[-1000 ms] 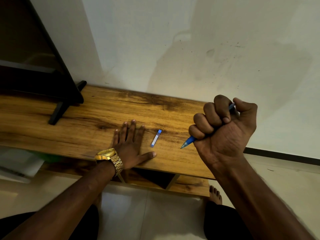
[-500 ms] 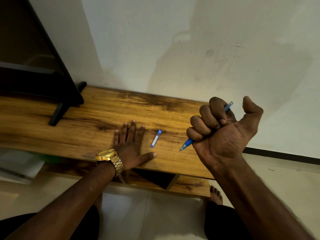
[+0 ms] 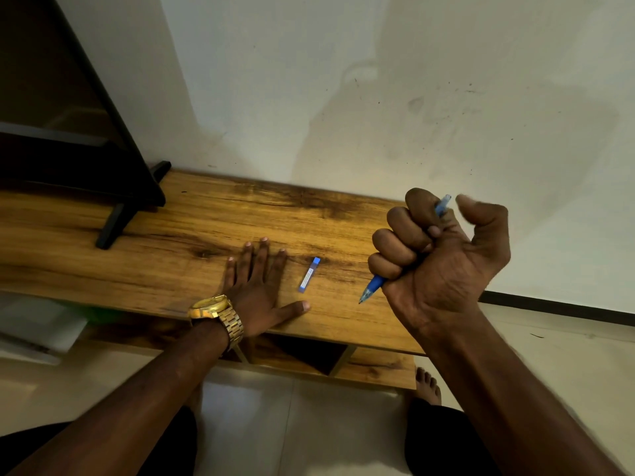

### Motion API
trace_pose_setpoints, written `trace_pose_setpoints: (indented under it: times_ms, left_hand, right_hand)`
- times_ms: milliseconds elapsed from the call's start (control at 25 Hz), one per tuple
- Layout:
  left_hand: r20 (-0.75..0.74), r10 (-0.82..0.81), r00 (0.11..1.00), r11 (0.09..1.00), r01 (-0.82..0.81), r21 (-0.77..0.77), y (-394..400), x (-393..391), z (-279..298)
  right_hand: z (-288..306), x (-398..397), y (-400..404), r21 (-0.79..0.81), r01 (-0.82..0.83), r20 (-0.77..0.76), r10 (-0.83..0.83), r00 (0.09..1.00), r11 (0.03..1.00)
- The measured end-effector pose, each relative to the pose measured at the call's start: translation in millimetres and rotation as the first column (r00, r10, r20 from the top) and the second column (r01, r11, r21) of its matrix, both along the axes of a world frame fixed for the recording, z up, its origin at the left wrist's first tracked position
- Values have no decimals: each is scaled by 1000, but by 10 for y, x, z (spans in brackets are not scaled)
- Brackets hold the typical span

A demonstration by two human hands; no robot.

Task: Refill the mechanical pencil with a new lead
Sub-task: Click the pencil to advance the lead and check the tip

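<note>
Pencil [image 3: 372, 288] barrel hidden inside right hand [image 3: 443, 262]; thumb blurred.

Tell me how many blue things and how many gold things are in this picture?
Blue: 2, the mechanical pencil in the right hand and the lead case lying on the wooden table.
Gold: 1, the wristwatch by the left hand.
Total: 3.

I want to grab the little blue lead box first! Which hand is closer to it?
The left hand. It lies flat on the wooden table just left of the lead box, thumb pointing under it. The right hand is raised further right, gripping the mechanical pencil.
</note>
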State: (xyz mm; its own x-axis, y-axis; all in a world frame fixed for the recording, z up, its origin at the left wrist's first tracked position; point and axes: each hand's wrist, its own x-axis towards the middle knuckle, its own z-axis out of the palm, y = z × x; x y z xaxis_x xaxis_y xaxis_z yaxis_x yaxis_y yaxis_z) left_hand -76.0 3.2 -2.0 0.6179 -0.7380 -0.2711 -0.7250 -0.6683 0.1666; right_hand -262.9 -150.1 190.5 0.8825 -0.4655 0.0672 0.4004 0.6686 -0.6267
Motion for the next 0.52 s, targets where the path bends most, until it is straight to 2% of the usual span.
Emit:
trace_pose_setpoints:
  times_ms: [120,520]
  left_hand:
    - [3,4,1000,1000,-4,-7,-11,-7,2]
    - [10,2,1000,1000,-2,7,-12,-1,2]
  right_hand:
    - [-3,21,16,7,20,-48,-20,999,1000]
    - [-2,20,-2,40,25,4,-25,1000,999]
